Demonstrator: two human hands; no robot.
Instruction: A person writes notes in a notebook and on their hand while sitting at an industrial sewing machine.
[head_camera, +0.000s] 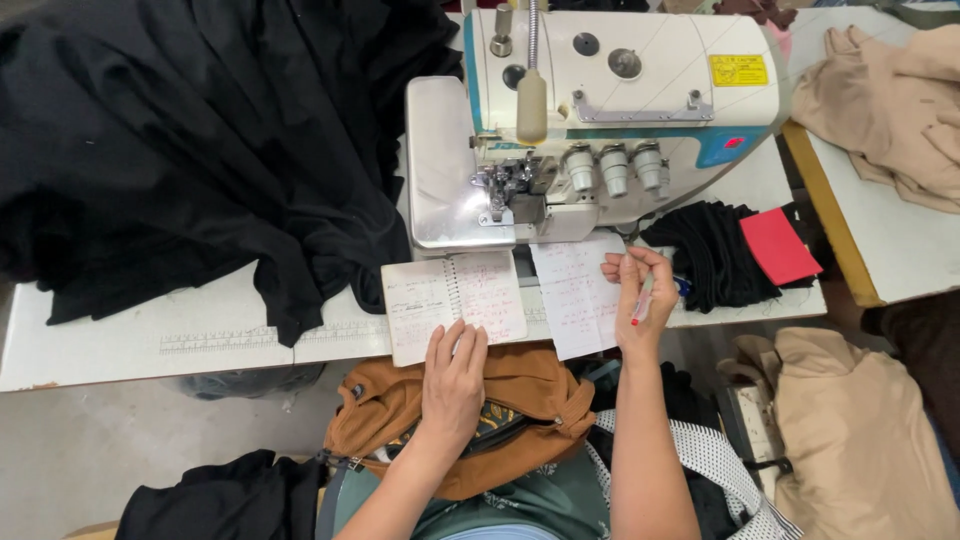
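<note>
The left hand (455, 372) lies flat, fingers spread, on the open notebook (453, 302) at the table's (120, 345) front edge. The right hand (640, 300) pinches a pen (642, 299) over a loose sheet (578, 295) beside it. The brown bag (470, 410) on the lap is unzipped, contents unclear.

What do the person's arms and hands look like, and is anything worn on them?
Both forearms are bare: no sleeve shows up to the frame edge. The left hand and the right hand wear no gloves. No ring, watch or bracelet is visible on either wrist, though small details are hard to tell at this size.
</note>
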